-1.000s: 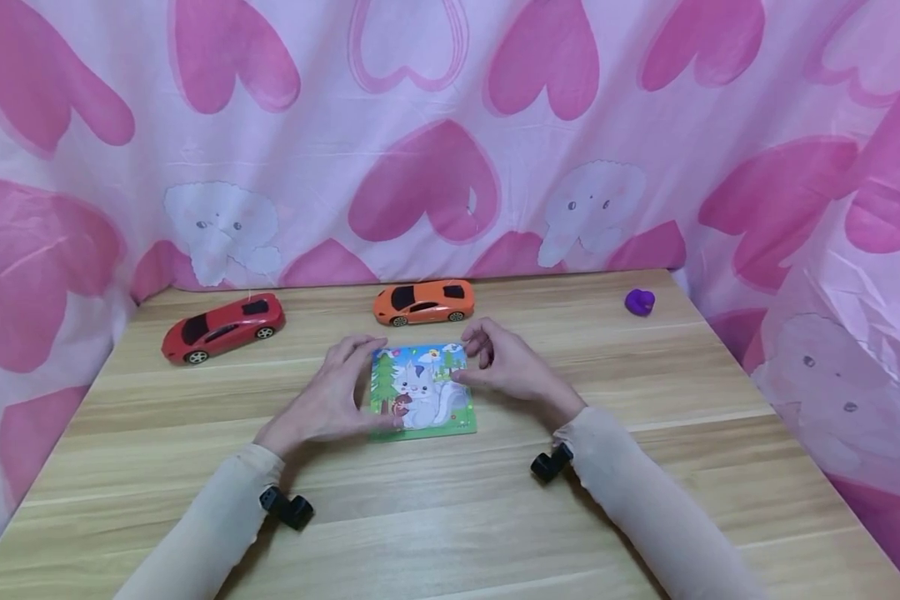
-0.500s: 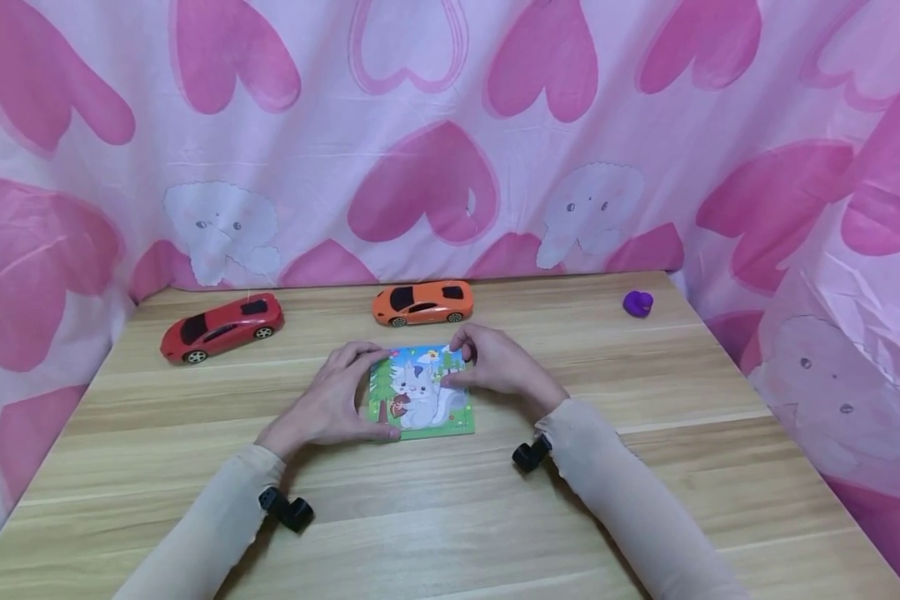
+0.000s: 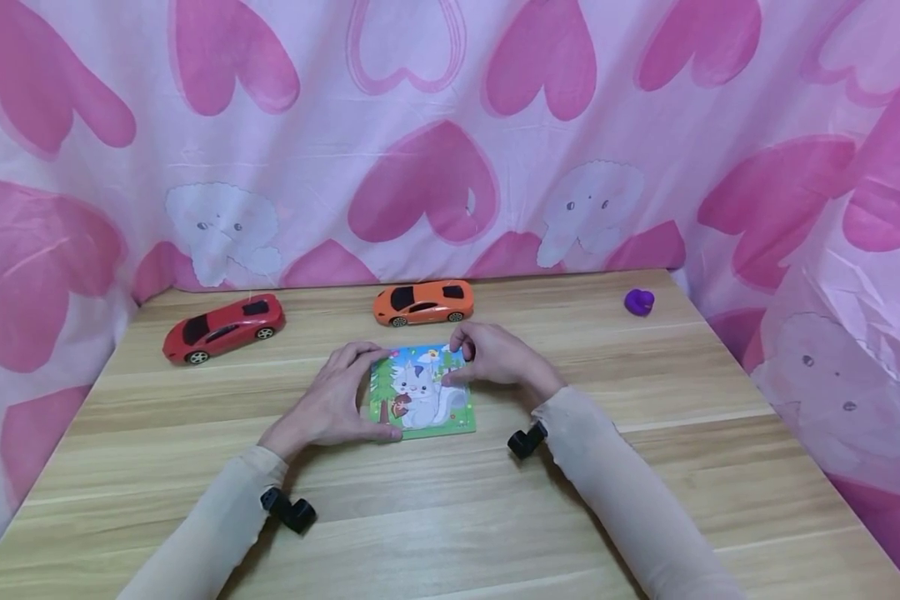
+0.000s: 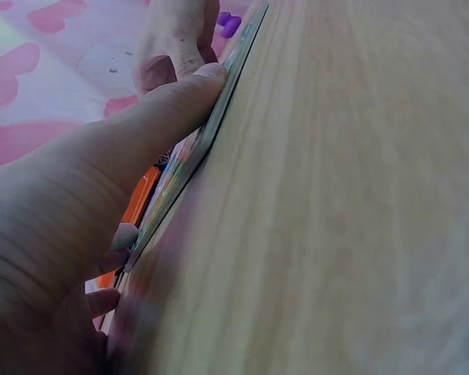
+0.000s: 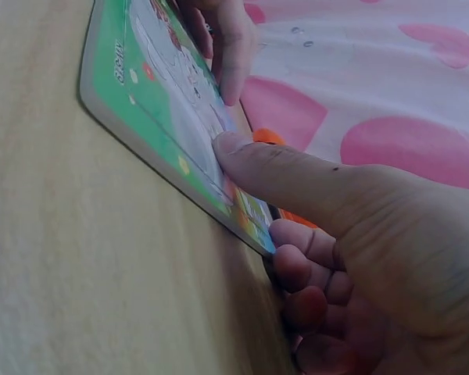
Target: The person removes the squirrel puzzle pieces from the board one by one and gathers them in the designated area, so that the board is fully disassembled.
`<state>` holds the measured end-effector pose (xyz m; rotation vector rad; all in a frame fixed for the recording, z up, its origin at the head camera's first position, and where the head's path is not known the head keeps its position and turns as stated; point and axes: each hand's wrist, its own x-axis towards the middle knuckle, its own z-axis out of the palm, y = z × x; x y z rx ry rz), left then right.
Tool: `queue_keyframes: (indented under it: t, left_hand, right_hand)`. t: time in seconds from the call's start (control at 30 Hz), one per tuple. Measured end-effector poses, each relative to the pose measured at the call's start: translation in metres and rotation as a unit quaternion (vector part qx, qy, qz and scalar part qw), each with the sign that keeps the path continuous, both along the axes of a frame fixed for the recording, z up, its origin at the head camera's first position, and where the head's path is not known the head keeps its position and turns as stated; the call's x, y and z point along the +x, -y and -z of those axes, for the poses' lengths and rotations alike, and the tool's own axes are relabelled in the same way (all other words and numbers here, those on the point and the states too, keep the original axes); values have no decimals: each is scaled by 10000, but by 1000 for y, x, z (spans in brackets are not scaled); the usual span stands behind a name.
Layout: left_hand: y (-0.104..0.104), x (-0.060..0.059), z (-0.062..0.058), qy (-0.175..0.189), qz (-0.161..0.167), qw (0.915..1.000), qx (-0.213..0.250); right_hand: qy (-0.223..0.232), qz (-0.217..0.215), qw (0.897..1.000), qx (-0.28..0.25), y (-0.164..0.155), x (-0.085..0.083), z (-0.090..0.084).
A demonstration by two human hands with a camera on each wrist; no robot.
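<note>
Left hand point(image 3: 330, 404) grips the squirrel puzzle board's point(image 3: 427, 400) left edge, thumb along its near-left corner. Right hand point(image 3: 498, 358) pinches the far-right corner, thumb pressed on the picture, fingers curled apparently behind the edge. Board lies flat on the table point(image 3: 645, 467).

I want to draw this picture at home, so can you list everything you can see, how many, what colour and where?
puzzle board: 1, green rim with a white cartoon animal, flat on the middle of the table between the hands
orange toy car: 1, orange, just behind the puzzle board
red toy car: 1, red, far left part of the table
purple lump: 1, purple, far right corner
table: 1, light wood
curtain: 1, pink with hearts and pale animal faces, behind and at the sides
wrist cameras: 2, black, one on each wrist
sleeves: 2, beige
left hand: 1, holds the board's left edge
right hand: 1, thumb on the picture, fingers curled round the board's far right corner
</note>
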<state>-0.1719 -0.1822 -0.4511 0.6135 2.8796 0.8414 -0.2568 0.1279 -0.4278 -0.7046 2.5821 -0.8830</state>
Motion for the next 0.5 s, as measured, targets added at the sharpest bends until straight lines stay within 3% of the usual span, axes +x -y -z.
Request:
queue_keyframes:
  t: [0.5]
  left_hand:
    - [-1, -1, -1, 39, -30, 10000, 26]
  right_hand:
    - [225, -13, 9997, 86, 1, -4, -4]
